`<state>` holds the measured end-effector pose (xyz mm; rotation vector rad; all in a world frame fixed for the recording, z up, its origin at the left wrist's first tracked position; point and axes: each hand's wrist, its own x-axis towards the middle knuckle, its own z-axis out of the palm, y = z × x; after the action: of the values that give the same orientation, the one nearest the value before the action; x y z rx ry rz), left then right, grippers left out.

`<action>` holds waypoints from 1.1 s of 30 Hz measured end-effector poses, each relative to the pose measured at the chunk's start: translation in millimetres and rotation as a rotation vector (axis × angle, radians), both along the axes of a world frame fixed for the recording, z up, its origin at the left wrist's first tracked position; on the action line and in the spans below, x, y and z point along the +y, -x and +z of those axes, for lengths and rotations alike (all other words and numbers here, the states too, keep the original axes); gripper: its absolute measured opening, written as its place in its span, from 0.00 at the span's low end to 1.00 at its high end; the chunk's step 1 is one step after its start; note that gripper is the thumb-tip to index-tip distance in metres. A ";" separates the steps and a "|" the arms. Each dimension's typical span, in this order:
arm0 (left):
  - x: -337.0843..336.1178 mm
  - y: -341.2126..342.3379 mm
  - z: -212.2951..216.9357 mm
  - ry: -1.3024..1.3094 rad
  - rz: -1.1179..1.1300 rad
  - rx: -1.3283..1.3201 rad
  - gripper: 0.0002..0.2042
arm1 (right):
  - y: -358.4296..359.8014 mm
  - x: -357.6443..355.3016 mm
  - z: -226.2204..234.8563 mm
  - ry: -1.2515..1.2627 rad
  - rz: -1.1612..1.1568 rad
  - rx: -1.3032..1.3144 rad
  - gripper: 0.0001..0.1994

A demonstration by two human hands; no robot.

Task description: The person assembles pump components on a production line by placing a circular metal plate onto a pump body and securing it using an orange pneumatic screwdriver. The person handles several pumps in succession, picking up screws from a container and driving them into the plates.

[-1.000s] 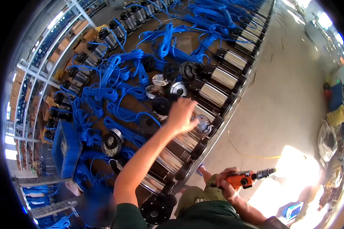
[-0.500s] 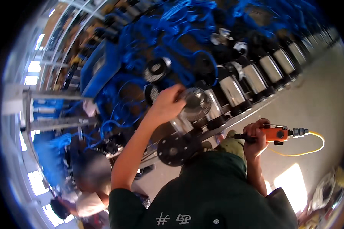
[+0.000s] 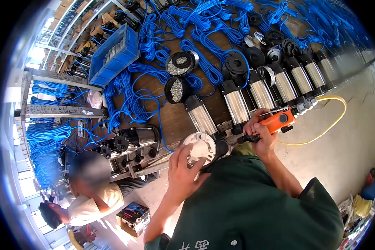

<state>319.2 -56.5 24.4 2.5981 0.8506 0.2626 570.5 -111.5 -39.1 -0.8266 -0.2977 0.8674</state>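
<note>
My left hand (image 3: 183, 173) is closed on a round, bright metal strainer cover (image 3: 211, 146) with slots in it, the fingers and thumb against its pale inside. The cover is at the near edge of the bench, beside a dark round part (image 3: 221, 148); whether it rests on anything is hidden. My right hand (image 3: 262, 135) grips an orange air screwdriver (image 3: 277, 121), its dark nose toward the cover but apart from it. A yellow hose (image 3: 341, 109) runs from its back end. Beyond the hands lies a steel-bodied pump (image 3: 202, 118) with black ends.
Several similar pumps (image 3: 261, 95) lie in a row along the bench edge. Two black bowls of small metal parts (image 3: 176, 91), coiled blue cables (image 3: 200, 75) and a blue crate (image 3: 131, 46) are on the wooden bench (image 3: 175, 118). A co-worker (image 3: 100, 200) is at the left, near a box (image 3: 133, 218).
My left hand has come nearer to me with the metal cover, which now shows its pale inside. My right hand has moved left and slightly farther out with the screwdriver.
</note>
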 end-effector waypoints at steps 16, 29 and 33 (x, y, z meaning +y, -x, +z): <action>0.3 -22.5 -29.7 -0.067 0.146 -0.111 0.44 | 3.9 -24.8 -12.0 0.107 -0.184 0.140 0.15; 5.6 -24.4 -29.9 -0.038 0.124 -0.104 0.49 | 3.3 -27.6 -12.2 0.128 -0.241 0.152 0.15; 6.6 -23.8 -27.6 -0.029 0.117 -0.063 0.50 | 3.6 -31.0 -14.3 0.145 -0.275 0.141 0.16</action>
<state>343.0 -50.0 -3.2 2.5557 0.9845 0.3910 566.8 -142.5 -53.4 -0.9116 0.0040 0.6894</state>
